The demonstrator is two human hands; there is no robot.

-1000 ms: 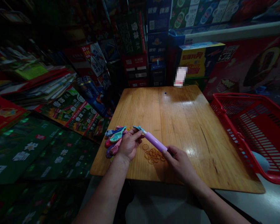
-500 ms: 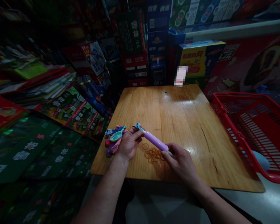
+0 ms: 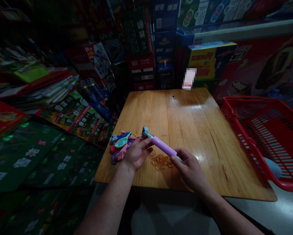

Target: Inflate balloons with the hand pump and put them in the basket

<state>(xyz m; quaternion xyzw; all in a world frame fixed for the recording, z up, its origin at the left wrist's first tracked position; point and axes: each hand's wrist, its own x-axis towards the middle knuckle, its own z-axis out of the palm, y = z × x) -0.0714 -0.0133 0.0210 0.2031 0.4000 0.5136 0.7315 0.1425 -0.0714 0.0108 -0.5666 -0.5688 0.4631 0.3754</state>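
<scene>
A purple balloon pump (image 3: 164, 146) is held at a slant over the table between both hands. My left hand (image 3: 138, 151) is closed, pinching the neck of a light blue balloon (image 3: 145, 131) on the pump's nozzle. The balloon is small, with only a little air in it. My right hand (image 3: 189, 166) is wrapped round the pump's white handle, mostly hidden by the fingers. Beside my left hand lies a pile of limp balloons (image 3: 122, 142) in several colours. Tan rubber bands (image 3: 161, 162) are heaped on the table below the pump.
The wooden table (image 3: 183, 120) has a small dark dot near its far edge. At its right stands a red plastic basket (image 3: 252, 143) with a pale blue balloon (image 3: 273, 168) inside. Green cartons (image 3: 38, 153) crowd the left side; stacked boxes (image 3: 142, 68) stand behind.
My right hand has pushed the handle in toward the pump body. The light blue balloon stands up slightly fuller on the nozzle. My left hand has barely moved.
</scene>
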